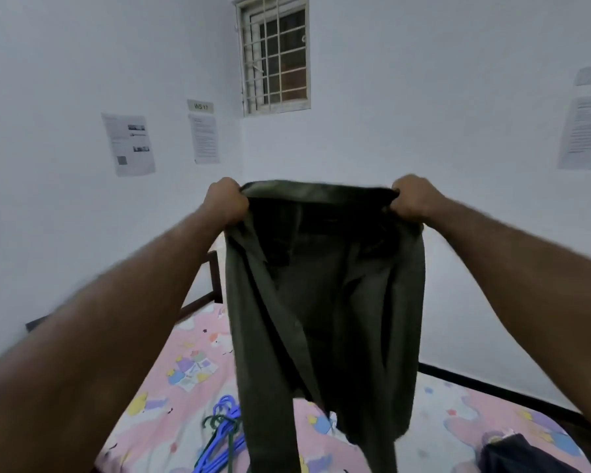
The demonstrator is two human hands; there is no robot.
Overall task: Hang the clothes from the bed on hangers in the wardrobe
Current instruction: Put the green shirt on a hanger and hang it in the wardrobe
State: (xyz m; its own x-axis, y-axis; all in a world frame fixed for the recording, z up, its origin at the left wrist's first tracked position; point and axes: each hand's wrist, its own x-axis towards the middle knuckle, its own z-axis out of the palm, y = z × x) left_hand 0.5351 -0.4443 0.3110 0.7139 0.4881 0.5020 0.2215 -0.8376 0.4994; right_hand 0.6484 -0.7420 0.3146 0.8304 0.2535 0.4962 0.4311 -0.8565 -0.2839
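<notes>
I hold a dark olive green shirt [325, 302] up in front of me above the bed [171, 387]. My left hand [226, 201] grips its top left corner and my right hand [411, 199] grips its top right corner. The shirt hangs down stretched between both fists, its lower end near the mattress. A bundle of blue and dark green hangers [224, 431] lies on the pink patterned sheet below, partly hidden by the shirt. A dark navy garment [522, 455] lies on the bed at the lower right.
White walls meet in a corner ahead, with a barred window [275, 52] high up and printed sheets [128, 143] taped to them. The bed's dark frame [492, 387] runs along the right wall. No wardrobe is in view.
</notes>
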